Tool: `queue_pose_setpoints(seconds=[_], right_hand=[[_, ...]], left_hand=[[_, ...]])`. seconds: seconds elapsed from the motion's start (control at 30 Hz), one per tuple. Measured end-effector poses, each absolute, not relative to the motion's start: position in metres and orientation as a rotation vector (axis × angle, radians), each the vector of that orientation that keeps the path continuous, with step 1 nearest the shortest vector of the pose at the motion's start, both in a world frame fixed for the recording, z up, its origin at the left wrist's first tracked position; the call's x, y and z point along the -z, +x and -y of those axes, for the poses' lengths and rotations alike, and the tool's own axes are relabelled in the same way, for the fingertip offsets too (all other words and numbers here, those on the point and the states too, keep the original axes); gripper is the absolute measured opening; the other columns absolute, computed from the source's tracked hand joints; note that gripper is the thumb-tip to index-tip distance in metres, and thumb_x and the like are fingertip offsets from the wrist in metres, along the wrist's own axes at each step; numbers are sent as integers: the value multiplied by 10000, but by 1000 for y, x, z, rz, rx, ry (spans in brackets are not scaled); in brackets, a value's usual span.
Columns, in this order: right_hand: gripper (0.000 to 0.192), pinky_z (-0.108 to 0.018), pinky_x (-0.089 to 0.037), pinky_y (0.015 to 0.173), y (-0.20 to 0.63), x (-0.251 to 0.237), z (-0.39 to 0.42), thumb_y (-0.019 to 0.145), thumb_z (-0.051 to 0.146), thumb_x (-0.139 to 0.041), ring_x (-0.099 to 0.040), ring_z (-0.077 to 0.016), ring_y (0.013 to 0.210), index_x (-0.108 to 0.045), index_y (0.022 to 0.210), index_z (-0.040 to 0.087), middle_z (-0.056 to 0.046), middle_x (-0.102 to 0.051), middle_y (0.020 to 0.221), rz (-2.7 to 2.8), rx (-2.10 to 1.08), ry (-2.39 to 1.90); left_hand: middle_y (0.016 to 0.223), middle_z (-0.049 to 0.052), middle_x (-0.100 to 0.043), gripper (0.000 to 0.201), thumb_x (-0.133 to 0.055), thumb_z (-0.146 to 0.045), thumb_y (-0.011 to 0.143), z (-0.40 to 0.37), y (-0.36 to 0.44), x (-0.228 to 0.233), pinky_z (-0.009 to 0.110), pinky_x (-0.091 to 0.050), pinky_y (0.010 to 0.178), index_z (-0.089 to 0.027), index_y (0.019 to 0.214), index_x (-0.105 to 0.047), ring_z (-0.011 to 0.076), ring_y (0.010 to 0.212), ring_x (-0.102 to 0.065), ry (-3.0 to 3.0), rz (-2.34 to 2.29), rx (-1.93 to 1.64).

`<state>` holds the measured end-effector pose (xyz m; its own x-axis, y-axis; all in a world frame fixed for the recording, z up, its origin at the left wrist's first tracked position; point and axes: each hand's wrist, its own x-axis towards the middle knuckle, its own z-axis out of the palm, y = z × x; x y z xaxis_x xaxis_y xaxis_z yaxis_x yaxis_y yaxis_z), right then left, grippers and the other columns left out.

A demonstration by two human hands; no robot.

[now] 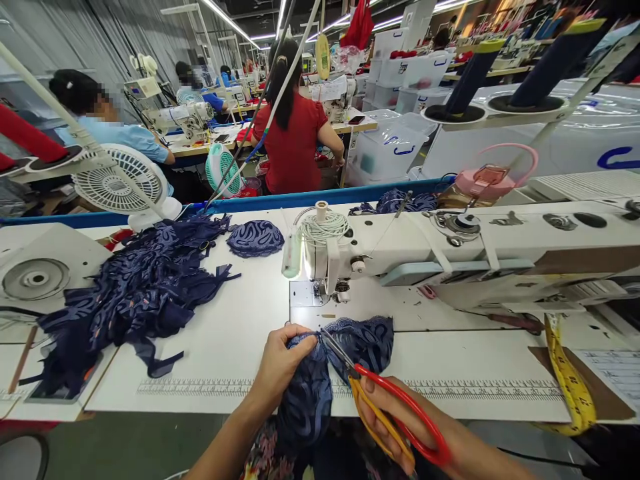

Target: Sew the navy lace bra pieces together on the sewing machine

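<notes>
Left hand (pixel 283 357) is pinched shut on the navy lace piece (pixel 350 343), bunching its left edge against the table (pixel 225 333); right hand (pixel 400 420) is wrapped through the red and yellow handles of the scissors (pixel 385 400), blades parted a little, with the tips laid on the fabric just beside the left fingertips.

Going left to right: a heap of cut lace pieces (pixel 135 293) is spread over the table's left side, a single lace cup (pixel 255 238) is set apart behind it, the sewing machine (pixel 450 247) is stretched across the right, and a yellow tape measure (pixel 570 380) is draped over the table's front edge at far right.

Risks, as judged from here. The blade tips are placed very close to the left fingers, so a nick could be taken if the snip is rushed. The lace is folded and doubled under the blades, so a lower layer could be cut along with the upper. Part of the piece is hung over the table edge, and it could be dragged off line by its own weight.

Hard to make out: what exactly is being trimmed cannot be told, whether thread or lace edge. The lower end of the piece is lost below the table. The right fingers are largely hidden by the handles, and the forearm is cut off at the frame's bottom. The needle area is small and unclear.
</notes>
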<state>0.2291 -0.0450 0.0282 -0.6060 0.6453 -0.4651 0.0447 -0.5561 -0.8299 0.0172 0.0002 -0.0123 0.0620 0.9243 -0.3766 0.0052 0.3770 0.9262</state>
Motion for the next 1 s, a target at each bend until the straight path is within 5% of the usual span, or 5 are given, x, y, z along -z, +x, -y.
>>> queue_pose_setpoints(seconds=[0.33, 0.73, 1.0], right_hand=[[534, -218, -351, 445, 229, -23, 40, 829, 701, -534, -380, -62, 426, -477, 687, 189, 68, -408, 564, 1167, -2258, -1169], [591, -211, -352, 435, 230, -24, 42, 813, 768, -478, -389, -64, 409, -482, 698, 189, 64, -416, 524, 1209, -2217, -1311], [541, -206, -424, 445, 229, -10, 46, 834, 751, -464, -427, -83, 457, -469, 785, 212, 63, -419, 589, 1329, -2174, -1406]], left_hand=[[714, 3, -626, 268, -736, -389, 723, 2, 15, 14, 214, -416, 602, -137, 809, -710, 126, 635, -541, 928, -1314, -908], [806, 25, -683, 148, -616, -287, 832, 9, 19, 16, 260, -452, 746, -183, 817, -721, 181, 783, -606, 1418, -1481, -998], [728, 28, -635, 166, -531, -234, 895, 18, 24, 24, 253, -426, 653, -187, 881, -690, 152, 660, -561, 1793, -1524, -1122]])
